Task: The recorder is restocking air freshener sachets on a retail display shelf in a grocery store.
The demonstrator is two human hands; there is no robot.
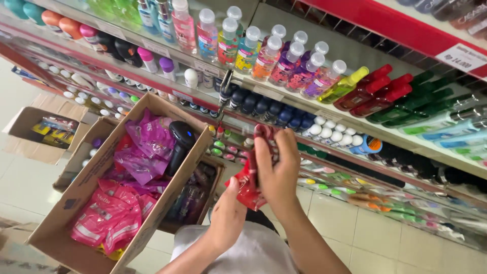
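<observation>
Both my hands hold a strip of small red sachets [249, 189] in front of the store shelves. My right hand [278, 170] grips its upper part with the fingers curled round it. My left hand [228, 213] pinches the lower end of the strip from below. Just left of my hands stands an open cardboard box [91, 177] filled with pink and magenta sachet packs [114, 213], with a black handheld scanner [180, 139] lying on top of them.
Shelves [284, 96] run across the view with rows of coloured bottles, roll-ons and small jars. A smaller box [195, 198] of dark items sits beside the big one. Two more open cardboard boxes [35, 134] stand on the tiled floor at left.
</observation>
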